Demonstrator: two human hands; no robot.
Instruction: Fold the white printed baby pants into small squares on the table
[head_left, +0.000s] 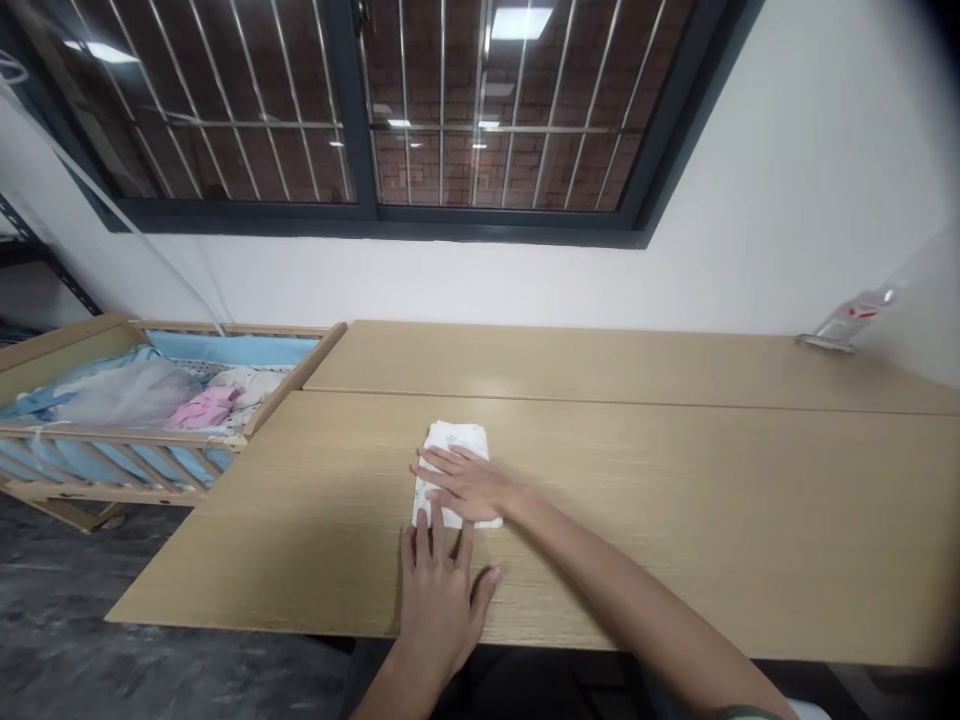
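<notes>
A folded white cloth with a faint print (pixel 459 436) lies flat on the light wooden table (pixel 675 480), a little left of its middle. My right hand (pixel 469 482) rests across the cloth, palm down, its fingers stretched out toward the left and covering the cloth's middle. Nearer to me, my left hand (pixel 441 590) is spread over the tabletop, fingers pointing away from me. Its fingertips reach the cloth's near edge, and the thumb sticks out to the right. Neither hand grips anything.
At the left stands a wooden crib (pixel 285 400) with blue lining, a pink cloth (pixel 204 408) and white netting (pixel 135 392) inside. A clear bottle-like item with red marks (pixel 847 320) sits at the far right by the wall. Behind is a barred window (pixel 367 212).
</notes>
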